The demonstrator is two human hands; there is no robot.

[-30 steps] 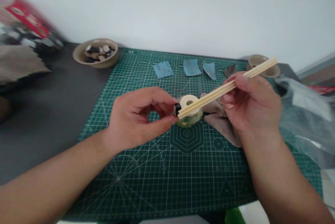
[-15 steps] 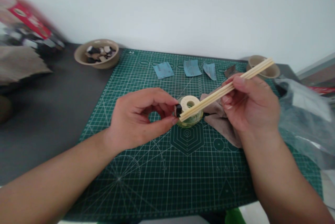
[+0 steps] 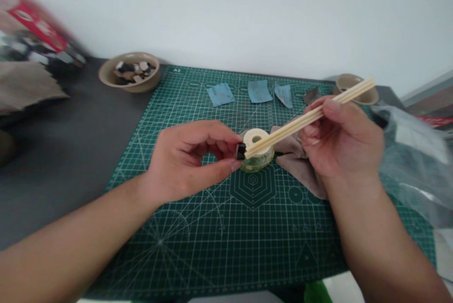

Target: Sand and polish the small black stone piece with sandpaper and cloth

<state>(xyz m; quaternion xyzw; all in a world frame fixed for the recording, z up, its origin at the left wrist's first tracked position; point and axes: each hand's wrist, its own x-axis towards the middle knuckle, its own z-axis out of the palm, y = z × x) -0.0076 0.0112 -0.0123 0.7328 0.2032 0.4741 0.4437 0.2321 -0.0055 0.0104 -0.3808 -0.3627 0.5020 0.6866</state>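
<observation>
Between thumb and fingertips, my left hand (image 3: 194, 161) pinches a small black piece (image 3: 241, 151). My right hand (image 3: 343, 138) is closed around a bundle of thin pale wooden sticks (image 3: 293, 126), held slanting down to the left. The lower stick tips are at the black piece; whether they touch it I cannot tell. Below them a glass jar (image 3: 257, 164) with a pale ring-shaped top (image 3: 253, 136) stands on the green cutting mat (image 3: 247, 237). A greyish-brown cloth (image 3: 300, 171) lies right of the jar, partly behind my right hand.
A bowl of dark and light pieces (image 3: 141, 87) stands at the back left, another bowl (image 3: 368, 97) at the back right. Blue paper squares (image 3: 221, 94) lie near the wall. Clear plastic (image 3: 417, 166) covers the right side; brown material (image 3: 28, 81) lies far left.
My right hand and the sticks have shifted slightly right, and the lower tips now sit just at the right side of the black piece. My left hand is nearly still.
</observation>
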